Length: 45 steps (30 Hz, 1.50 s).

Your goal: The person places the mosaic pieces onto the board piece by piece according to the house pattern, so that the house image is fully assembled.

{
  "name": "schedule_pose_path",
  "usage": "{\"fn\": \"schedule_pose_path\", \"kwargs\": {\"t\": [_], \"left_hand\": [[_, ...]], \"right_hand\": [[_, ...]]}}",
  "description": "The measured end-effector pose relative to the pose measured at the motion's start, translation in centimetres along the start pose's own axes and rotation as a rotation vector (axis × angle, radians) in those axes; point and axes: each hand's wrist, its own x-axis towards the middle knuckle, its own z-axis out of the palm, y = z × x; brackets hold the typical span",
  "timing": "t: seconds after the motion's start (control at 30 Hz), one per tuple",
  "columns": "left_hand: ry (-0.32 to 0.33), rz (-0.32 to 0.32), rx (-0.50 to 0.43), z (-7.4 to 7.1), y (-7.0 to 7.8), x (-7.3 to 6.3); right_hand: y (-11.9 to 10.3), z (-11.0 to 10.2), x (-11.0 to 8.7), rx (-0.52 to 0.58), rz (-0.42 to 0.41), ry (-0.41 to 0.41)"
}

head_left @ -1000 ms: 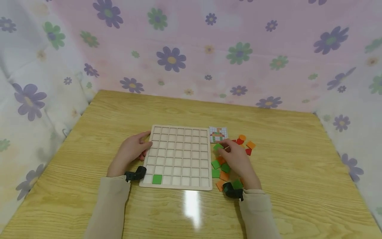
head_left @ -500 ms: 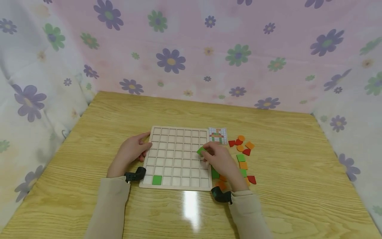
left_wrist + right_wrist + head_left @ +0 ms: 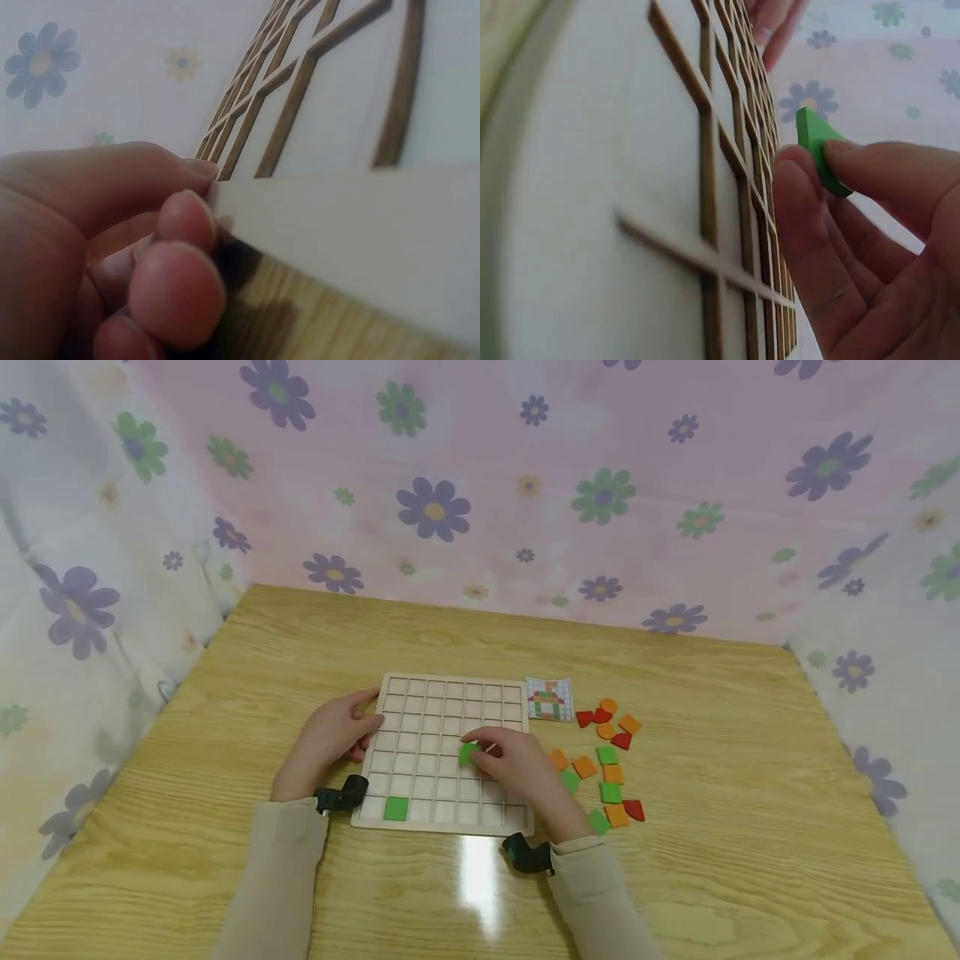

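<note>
A light wooden grid board [image 3: 446, 832] lies on the table. My left hand [image 3: 335, 732] holds its left edge; in the left wrist view the fingertips [image 3: 187, 221] are right at the rim [image 3: 315, 217], with some fingers curled below it. Over the middle right of the board, my right hand [image 3: 513, 766] pinches a green square tile [image 3: 468, 754] between thumb and finger. In the right wrist view this green tile [image 3: 819, 150] is tilted, held off the grid. Another green tile [image 3: 396, 808] sits in the bottom row, second cell from the left.
A small pattern card [image 3: 550, 700] lies at the board's upper right. Right of the board are scattered loose pieces: orange squares [image 3: 584, 767], green squares [image 3: 607, 755], orange discs [image 3: 608, 705] and red quarter-round pieces [image 3: 633, 810]. A flowered cloth [image 3: 495, 485] hangs behind the table.
My right hand has picked up a green tile from the pile and carried it left over the board. The left hand has stayed at the board's edge.
</note>
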Motion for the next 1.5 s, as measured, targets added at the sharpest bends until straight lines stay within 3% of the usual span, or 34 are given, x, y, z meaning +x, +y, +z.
{"fn": "schedule_pose_path", "kwargs": {"t": [0.2, 0.9, 1.13, 1.5], "left_hand": [[-0.002, -0.014, -0.013, 0.1, 0.0, 0.0], [0.012, -0.017, -0.014, -0.1, -0.1, 0.1], [0.005, -0.006, -0.023, 0.0, 0.2, 0.1], [0.003, -0.002, -0.013, -0.1, 0.0, 0.2]], "right_hand": [[-0.7, 0.8, 0.2, -0.070, -0.017, -0.020], [-4.1, 4.0, 1.0, -0.075, -0.101, -0.063], [-4.5, 4.9, 0.6, -0.075, -0.128, -0.003], [-5.2, 6.3, 0.7, -0.191, -0.117, 0.067]]}}
